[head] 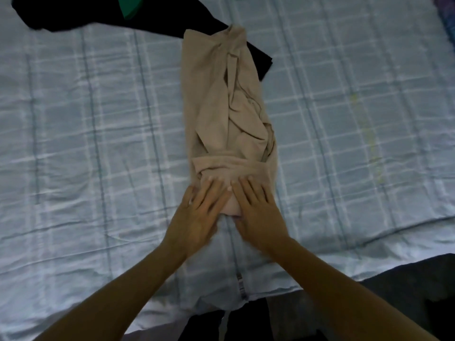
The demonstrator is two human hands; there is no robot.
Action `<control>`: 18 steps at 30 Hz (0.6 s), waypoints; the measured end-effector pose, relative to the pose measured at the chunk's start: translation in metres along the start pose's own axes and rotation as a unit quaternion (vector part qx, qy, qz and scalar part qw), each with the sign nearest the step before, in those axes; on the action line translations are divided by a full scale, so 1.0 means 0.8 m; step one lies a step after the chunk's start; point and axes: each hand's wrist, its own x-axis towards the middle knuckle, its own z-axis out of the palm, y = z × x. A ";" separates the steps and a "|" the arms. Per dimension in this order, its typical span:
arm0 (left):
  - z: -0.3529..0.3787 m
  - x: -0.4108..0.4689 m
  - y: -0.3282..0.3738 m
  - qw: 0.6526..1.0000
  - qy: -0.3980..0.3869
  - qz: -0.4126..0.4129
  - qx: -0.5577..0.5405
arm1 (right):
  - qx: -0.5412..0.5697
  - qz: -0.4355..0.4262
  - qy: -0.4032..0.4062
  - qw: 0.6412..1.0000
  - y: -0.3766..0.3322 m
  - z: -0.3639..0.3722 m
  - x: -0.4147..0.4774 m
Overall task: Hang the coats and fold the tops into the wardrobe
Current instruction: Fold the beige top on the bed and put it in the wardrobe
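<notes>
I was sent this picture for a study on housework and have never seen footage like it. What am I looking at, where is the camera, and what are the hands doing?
There is no machine here. The single picture comes from a camera worn on a person's head, looking forward and down, so the two bare arms reaching in from the bottom are the wearer's own. They stand at a bed covered with a pale blue checked sheet. On it lies a beige top, folded into a long narrow strip. The left hand and right hand lie flat, fingers straight, pressing on its near end; nothing is gripped. At the far end lie a black garment, partly under the beige top, and a piece of green cloth.
</notes>
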 end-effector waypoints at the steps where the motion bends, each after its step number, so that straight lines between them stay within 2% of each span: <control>1: 0.001 0.007 0.000 1.000 0.011 0.003 0.005 | -0.005 -0.004 0.012 1.000 0.003 -0.001 0.010; 4: 0.006 0.034 -0.006 0.999 0.027 -0.020 -0.005 | -0.004 -0.008 0.051 0.999 0.006 -0.002 0.033; 7: 0.003 0.065 -0.008 0.998 0.007 -0.053 -0.015 | -0.002 -0.017 0.123 0.992 0.006 -0.009 0.042; 9: -0.005 0.073 -0.004 0.997 0.019 -0.066 -0.027 | 0.022 -0.028 0.133 0.990 0.005 -0.022 0.042; 11: -0.018 0.065 0.003 0.996 -0.001 -0.072 -0.061 | 0.056 -0.026 0.102 0.993 0.001 -0.036 0.030; 12: -0.029 0.056 0.010 0.993 -0.020 -0.077 -0.090 | 0.087 -0.014 0.056 0.995 -0.003 -0.045 0.021; 14: -0.056 0.044 0.021 0.978 -0.088 -0.091 -0.163 | 0.135 0.035 -0.083 0.987 -0.009 -0.070 0.006; 15: -0.070 0.045 0.022 0.967 -0.153 -0.101 -0.176 | 0.146 0.051 -0.147 0.977 -0.009 -0.083 0.001; 16: -0.080 0.050 0.016 0.953 -0.216 -0.101 -0.188 | 0.151 0.058 -0.170 0.972 -0.008 -0.094 0.000; 18: -0.102 0.068 -0.004 0.914 -0.313 -0.104 -0.236 | 0.158 0.088 -0.161 0.970 -0.010 -0.129 0.010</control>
